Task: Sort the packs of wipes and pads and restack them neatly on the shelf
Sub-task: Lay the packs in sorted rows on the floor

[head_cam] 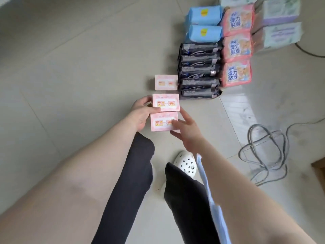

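Three small pink boxes lie in a column on the tiled floor: a far one [166, 82], a middle one [165, 102] and a near one [164, 121]. My left hand [140, 113] rests against the left edges of the middle and near boxes, fingers curled along the middle box's side. From the right, my right hand [184, 128] touches the near box, with straight fingers on its top and right edge. Beyond them lie sorted rows: several black packs [199, 71], three pink packs [236, 47], two blue packs [204, 23] and pale green-and-lilac packs [279, 23].
A coil of grey cable [267, 152] lies on the floor at the right. My legs in black trousers and a white perforated clog [186, 163] are right below the boxes. A brown corner [319, 166] shows at the right edge. Open floor stretches to the left.
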{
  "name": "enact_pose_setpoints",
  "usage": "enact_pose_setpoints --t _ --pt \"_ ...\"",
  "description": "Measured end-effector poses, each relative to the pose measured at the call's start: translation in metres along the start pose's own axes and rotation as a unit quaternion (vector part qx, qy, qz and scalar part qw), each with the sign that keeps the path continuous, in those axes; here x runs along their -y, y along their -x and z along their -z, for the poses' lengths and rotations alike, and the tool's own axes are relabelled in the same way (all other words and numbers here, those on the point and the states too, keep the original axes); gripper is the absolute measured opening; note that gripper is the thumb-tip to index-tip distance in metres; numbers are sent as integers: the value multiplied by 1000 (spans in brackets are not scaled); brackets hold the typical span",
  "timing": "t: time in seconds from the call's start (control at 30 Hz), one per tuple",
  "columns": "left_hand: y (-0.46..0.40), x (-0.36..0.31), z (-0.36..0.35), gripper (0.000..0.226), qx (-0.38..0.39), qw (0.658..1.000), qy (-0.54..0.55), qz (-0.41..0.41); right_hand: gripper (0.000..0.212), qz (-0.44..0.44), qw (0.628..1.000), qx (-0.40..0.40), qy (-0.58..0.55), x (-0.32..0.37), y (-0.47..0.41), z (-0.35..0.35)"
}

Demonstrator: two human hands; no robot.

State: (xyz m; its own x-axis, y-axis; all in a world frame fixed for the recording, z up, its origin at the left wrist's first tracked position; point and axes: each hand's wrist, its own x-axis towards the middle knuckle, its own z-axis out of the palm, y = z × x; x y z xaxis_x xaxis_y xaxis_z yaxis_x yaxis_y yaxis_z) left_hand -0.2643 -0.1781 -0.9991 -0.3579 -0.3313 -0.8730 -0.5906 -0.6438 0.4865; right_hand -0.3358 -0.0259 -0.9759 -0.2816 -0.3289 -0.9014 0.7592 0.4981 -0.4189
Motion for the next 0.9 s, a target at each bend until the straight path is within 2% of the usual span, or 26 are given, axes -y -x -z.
enact_pose_setpoints --t 0.2,0.33,0.4,0.5,0.6,0.8,0.9 --pt "-73 42 6 48 11 1000 -25 -12 62 11 999 -42 -15 -39 -73 -2" --pt "-90 56 3 59 1 998 -54 -39 58 16 992 -127 -18 -56 -95 -9" --pt "-91 59 -2 69 -31 996 -69 -46 58 3 984 -173 -31 -61 -97 -13" --pt "-89 57 -8 63 -66 991 -103 -60 66 -57 973 -213 -75 -66 -96 -20" --pt "-92 58 -7 51 -65 986 -141 -56 60 -117 959 -202 -162 -65 -97 -26" --pt "-100 53 -5 37 -53 984 -163 -51 29 -112 939 -200 -255 -54 -104 -34" --pt "-101 49 -6 37 -54 982 -176 -45 29 -116 934 -197 -275 -51 -104 -38"
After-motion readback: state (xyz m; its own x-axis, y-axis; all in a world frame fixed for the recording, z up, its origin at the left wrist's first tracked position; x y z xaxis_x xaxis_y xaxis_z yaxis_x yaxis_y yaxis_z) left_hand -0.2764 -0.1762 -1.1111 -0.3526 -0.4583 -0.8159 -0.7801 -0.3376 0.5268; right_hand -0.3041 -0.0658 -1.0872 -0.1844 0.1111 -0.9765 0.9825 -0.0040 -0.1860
